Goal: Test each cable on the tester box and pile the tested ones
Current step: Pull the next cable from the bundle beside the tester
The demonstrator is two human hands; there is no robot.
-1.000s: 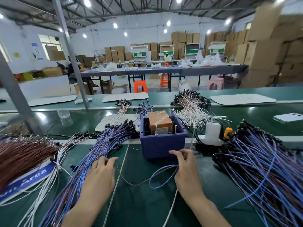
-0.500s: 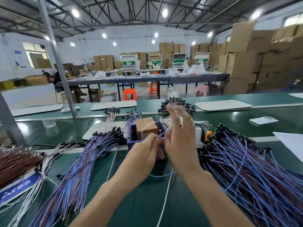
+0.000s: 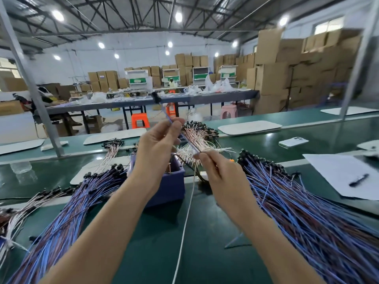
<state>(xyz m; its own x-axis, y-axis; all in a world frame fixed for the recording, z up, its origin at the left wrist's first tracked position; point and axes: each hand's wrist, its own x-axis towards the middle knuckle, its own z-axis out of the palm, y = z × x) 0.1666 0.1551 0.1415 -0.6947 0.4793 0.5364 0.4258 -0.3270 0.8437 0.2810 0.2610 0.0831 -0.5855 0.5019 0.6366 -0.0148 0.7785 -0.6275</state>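
Blue cable (image 3: 189,142) is pinched by left hand (image 3: 158,146) above, right hand (image 3: 221,177) below.

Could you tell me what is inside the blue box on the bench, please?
Only a metal pin against something brown shows inside the blue box, near its right wall. The left hand, pinching a cable, covers the rest of the opening.

Hall is lit by round ceiling lamps (image 3: 178,17), with cardboard boxes (image 3: 270,78) stacked against white walls (image 3: 82,62) behind a long grey table (image 3: 205,98).
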